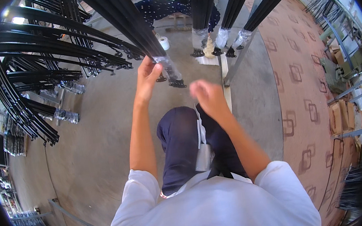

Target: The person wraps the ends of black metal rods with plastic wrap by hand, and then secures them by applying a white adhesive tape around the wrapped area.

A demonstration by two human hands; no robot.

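A bundle of long black rods [131,26] hangs down in front of me, its lower end wrapped in clear plastic film [168,66]. Small black fittings [177,84] stick out below the film. My left hand [147,78] is closed at the left edge of this wrapped end, its thumb against the film. To the right and slightly lower, apart from the bundle, my right hand [209,96] has its fingers curled in. Motion blurs it, and anything inside is hidden. A clear, shiny roll [203,156] lies between my thighs.
More black rod bundles [199,13] with wrapped ends hang ahead at right, beside a metal post [244,46]. Curved black rods [48,47] crowd the left. A white roll [164,43] stands beyond the bundle. Someone in dotted dark clothing [160,10] is at the far side.
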